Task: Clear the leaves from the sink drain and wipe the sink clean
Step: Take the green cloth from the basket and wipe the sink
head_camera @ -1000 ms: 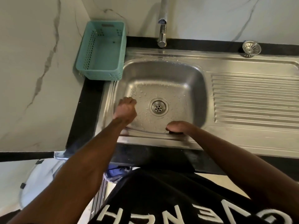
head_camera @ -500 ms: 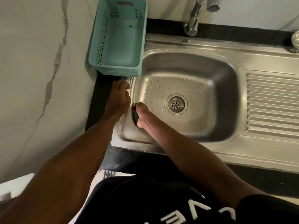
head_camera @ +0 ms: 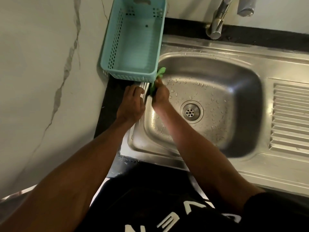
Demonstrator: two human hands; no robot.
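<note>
The steel sink (head_camera: 242,77) is wet with droplets, and its round drain (head_camera: 191,112) lies bare in the middle of the basin. My right hand (head_camera: 160,94) grips a bunch of green leaves (head_camera: 158,79) at the basin's left rim, the leaf tips poking up beside the near right corner of the teal basket (head_camera: 133,39). Just left of it, my left hand (head_camera: 132,104) rests on the sink's left rim with its fingers loosely bent, holding nothing.
The teal basket stands on the black counter (head_camera: 113,91) against the marble wall (head_camera: 41,81). A chrome tap (head_camera: 217,22) rises behind the basin. The ribbed drainboard (head_camera: 291,118) stretches to the right.
My right hand went from the basin's near edge to its left side and lifted the green leaves up toward the basket. My left hand moved out of the basin onto the left rim.
</note>
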